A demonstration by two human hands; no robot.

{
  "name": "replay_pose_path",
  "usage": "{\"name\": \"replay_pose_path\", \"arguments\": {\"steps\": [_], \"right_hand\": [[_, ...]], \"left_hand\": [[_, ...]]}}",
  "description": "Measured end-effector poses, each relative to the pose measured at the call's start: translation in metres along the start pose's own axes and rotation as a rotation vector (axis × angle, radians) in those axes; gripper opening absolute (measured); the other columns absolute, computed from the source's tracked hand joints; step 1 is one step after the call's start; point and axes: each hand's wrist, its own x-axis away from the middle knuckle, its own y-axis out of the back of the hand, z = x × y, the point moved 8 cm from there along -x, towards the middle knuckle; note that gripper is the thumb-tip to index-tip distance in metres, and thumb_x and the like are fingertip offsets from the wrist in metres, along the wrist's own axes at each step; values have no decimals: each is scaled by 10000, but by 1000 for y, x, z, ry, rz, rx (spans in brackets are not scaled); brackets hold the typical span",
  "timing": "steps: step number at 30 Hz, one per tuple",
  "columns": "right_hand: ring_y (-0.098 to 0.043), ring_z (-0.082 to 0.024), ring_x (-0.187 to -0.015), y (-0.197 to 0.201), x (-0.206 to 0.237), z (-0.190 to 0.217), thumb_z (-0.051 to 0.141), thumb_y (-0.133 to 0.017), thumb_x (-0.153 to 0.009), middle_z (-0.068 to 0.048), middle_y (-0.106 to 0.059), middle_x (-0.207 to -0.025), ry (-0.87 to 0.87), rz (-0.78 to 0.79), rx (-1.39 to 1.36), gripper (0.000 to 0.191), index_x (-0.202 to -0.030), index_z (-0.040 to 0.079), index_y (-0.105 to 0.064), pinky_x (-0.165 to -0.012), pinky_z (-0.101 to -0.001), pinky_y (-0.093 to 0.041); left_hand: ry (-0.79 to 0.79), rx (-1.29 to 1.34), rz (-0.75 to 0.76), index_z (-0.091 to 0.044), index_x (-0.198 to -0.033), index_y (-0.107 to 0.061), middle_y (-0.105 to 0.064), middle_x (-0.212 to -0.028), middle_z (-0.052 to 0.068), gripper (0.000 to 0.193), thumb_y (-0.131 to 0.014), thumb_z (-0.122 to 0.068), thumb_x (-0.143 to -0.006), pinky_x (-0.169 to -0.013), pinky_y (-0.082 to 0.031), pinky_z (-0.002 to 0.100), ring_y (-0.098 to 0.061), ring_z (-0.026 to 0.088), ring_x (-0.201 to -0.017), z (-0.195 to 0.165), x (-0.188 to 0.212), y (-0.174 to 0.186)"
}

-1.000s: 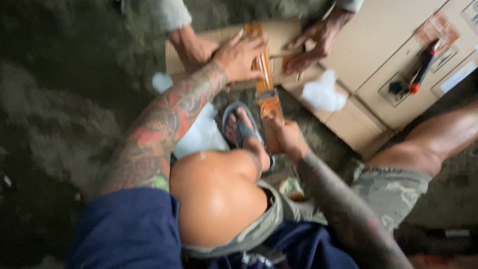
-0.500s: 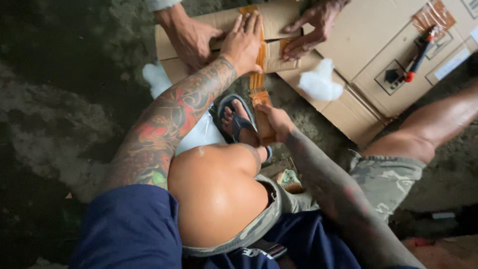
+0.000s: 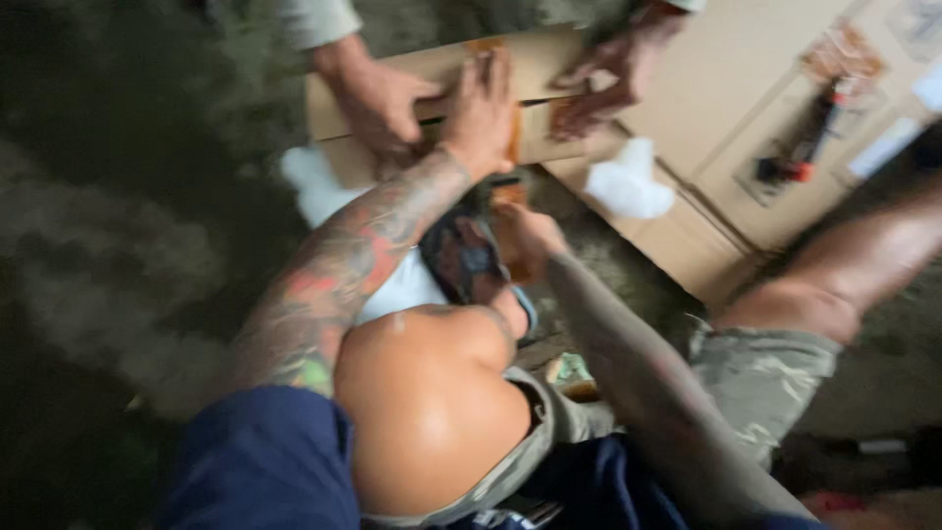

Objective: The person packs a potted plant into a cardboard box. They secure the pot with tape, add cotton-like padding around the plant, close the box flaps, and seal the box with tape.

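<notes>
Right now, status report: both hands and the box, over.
Left hand flat on brown cardboard box, pressing brown tape strip. Right hand lower at tape end, grip unclear. Another person's hands holding flaps.

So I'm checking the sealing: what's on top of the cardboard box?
On the cardboard box, the left hand presses brown tape; another person's hands flank it. Tape under the palm is hidden.

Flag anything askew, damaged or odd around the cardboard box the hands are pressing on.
Two white wads, padding or plastic, and, bulge out from under the cardboard box on either side instead of sitting inside. The left hand lies flat on the brown tape strip. The picture is too blurred to judge damage.
</notes>
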Motion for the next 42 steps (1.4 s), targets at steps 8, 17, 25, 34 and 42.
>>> {"name": "replay_pose_path", "arguments": {"steps": [8,17,25,34,42], "right_hand": [[-677,-336,-706,84,45,-63,223,-598,-977,-199,-685,-903,1067,-121,1831,512,-1454,55,-528,-718,-517,-523],[-687,-379,-1004,75,47,-32,457,-584,-873,-197,-712,-1007,724,-242,1595,499,-1107,19,-624,-924,-531,-462],[-710,-394,-817,-63,43,141,203,-551,-891,-219,-721,-891,1044,182,1039,244,-1011,67,-715,-716,-497,-572],[-716,-409,-889,-55,22,121,334,-632,-890,-242,-724,-927,687,173,1205,302,-978,64,-735,-751,-500,-569],[-716,-324,-1029,41,98,147,242,-714,-932,-200,-717,-1149,1072,170,734,440,-1307,30,-623,-852,-417,-550]], "left_hand": [[17,481,-10,86,-1555,-339,-352,-1622,253,1221,-746,-689,-703,-1182,-298,560,-370,450,-1405,29,-6,18],[375,746,312,-51,-1164,-709,-685,-1226,219,675,-381,-627,-1032,-1012,-493,490,-648,398,-1154,94,-71,5],[131,563,221,-2,-1042,-748,-696,-1062,280,730,-391,-638,-1013,-918,-514,527,-668,455,-1025,87,-99,12],[261,580,275,-71,-1399,-554,-646,-1249,276,860,-361,-764,-928,-943,-497,593,-647,453,-1119,77,-80,16],[194,504,-283,-51,-1446,-469,-555,-1449,211,662,-480,-579,-1046,-1101,-385,597,-557,410,-1350,93,-54,28]]}}
